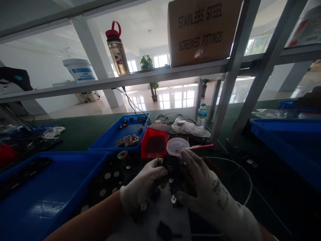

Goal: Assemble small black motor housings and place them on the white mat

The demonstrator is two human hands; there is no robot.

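My left hand (142,184), in a white glove, pinches a small black part (172,164) between thumb and fingers. My right hand (208,190), gloved too, is at the right of this part with thumb and fingers spread apart. Whether its fingertips touch the part is unclear in the dim light. Below, dark pieces with round shiny discs (173,199) sit over a pale board (155,224). Another black piece (164,231) lies on the board near the bottom edge. A red stick-like tool (200,147) shows just behind my right fingertips, by a round white tub (177,146).
A red bin (154,142) stands beyond my hands, beside a blue tray (100,144) of small parts. Larger blue trays are at left (50,187) and right (288,134). Several dark discs-topped parts (107,175) lie left. A shelf (150,75) crosses above; a white cable (247,174) curves right.
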